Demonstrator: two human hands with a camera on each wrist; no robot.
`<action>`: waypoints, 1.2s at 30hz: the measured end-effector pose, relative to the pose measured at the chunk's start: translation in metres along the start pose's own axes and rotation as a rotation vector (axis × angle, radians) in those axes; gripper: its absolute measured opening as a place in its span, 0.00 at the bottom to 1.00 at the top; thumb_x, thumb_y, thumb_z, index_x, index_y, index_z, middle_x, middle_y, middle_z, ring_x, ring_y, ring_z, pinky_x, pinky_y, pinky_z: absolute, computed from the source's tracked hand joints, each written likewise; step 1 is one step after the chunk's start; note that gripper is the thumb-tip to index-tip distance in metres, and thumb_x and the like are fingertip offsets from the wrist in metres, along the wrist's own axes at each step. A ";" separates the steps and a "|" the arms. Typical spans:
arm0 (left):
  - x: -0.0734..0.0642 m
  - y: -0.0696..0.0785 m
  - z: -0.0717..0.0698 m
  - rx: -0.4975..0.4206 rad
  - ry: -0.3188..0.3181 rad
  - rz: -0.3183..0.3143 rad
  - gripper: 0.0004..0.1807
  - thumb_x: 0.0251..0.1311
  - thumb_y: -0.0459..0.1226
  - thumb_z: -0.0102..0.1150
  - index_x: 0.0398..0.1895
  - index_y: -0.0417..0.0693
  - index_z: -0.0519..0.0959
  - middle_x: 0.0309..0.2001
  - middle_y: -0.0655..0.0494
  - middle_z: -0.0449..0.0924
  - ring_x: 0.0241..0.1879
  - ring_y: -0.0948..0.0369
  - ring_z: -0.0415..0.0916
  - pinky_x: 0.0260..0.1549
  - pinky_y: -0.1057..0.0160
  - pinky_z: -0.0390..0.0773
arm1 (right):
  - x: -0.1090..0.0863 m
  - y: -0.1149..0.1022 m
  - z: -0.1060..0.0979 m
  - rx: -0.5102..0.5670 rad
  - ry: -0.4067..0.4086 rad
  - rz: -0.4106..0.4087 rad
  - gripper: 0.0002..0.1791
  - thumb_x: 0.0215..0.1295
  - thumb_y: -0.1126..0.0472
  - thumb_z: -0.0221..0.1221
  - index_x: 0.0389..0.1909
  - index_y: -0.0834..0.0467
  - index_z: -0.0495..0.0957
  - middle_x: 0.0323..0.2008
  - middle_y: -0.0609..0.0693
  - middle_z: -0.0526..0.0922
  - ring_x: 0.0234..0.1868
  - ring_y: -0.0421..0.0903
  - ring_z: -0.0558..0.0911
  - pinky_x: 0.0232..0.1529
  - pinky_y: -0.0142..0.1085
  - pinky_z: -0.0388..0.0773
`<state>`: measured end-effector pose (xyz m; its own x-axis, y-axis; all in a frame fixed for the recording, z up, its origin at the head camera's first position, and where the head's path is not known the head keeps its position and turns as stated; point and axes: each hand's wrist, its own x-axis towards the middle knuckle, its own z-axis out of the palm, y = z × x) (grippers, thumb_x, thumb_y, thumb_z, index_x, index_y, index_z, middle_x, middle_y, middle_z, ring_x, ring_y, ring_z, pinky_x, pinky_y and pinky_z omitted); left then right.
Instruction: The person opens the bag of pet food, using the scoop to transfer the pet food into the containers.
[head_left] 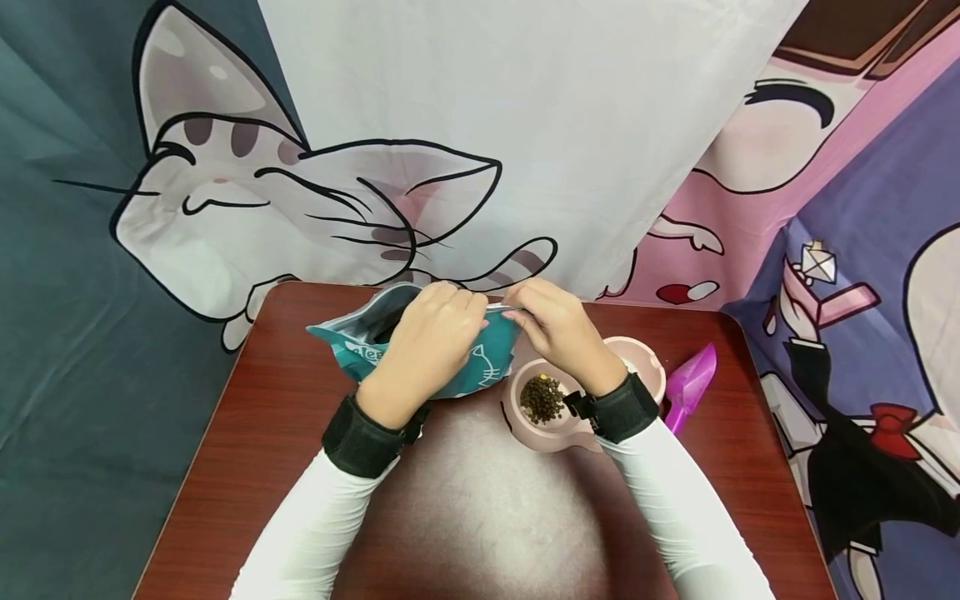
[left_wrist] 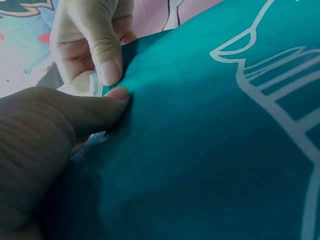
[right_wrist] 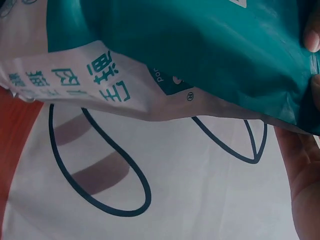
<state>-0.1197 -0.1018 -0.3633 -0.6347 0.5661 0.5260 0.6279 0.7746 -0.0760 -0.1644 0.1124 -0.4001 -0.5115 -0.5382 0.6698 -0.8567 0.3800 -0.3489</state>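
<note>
A teal pet-food bag [head_left: 480,371] with a white cat outline stands near the table's back edge, its top gaping at the left. My left hand [head_left: 438,337] grips the top edge near the middle, and its thumb [left_wrist: 97,112] presses the front face in the left wrist view. At the right end of that edge, my right hand [head_left: 555,329] pinches the bag between thumb and fingers. The two hands are close together. In the right wrist view the bag's pale printed side [right_wrist: 115,85] shows, with fingertips [right_wrist: 312,40] on it at the right edge. The bag's contents are mostly hidden.
A pink double bowl [head_left: 517,417] sits below my right wrist, with brown kibble [head_left: 542,398] in its left compartment. A purple scoop [head_left: 692,383] lies right of it on the wooden table [head_left: 247,450]. Cartoon-printed cloth [head_left: 562,100] hangs behind the table.
</note>
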 end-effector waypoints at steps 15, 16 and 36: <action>-0.009 -0.004 0.002 0.000 0.013 0.016 0.09 0.64 0.24 0.58 0.27 0.43 0.75 0.21 0.52 0.77 0.24 0.54 0.72 0.30 0.58 0.72 | 0.001 0.002 0.001 0.010 -0.026 0.008 0.02 0.69 0.67 0.65 0.40 0.60 0.81 0.42 0.51 0.85 0.44 0.45 0.82 0.45 0.36 0.81; -0.009 -0.004 0.002 -0.005 0.012 0.014 0.10 0.64 0.24 0.58 0.27 0.43 0.75 0.20 0.52 0.77 0.23 0.54 0.71 0.30 0.58 0.72 | 0.001 0.001 0.000 0.008 -0.035 0.013 0.02 0.69 0.67 0.64 0.40 0.60 0.81 0.42 0.51 0.85 0.44 0.45 0.82 0.45 0.36 0.81; -0.011 -0.012 -0.003 -0.050 0.033 -0.012 0.12 0.72 0.37 0.62 0.29 0.41 0.78 0.23 0.50 0.78 0.27 0.51 0.75 0.38 0.55 0.78 | 0.013 -0.009 0.004 -0.076 -0.023 -0.040 0.05 0.69 0.62 0.66 0.35 0.59 0.81 0.36 0.50 0.82 0.41 0.47 0.79 0.48 0.39 0.78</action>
<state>-0.1190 -0.1176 -0.3660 -0.6273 0.5467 0.5547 0.6430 0.7654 -0.0273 -0.1641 0.0992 -0.3906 -0.4789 -0.5707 0.6670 -0.8694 0.4136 -0.2703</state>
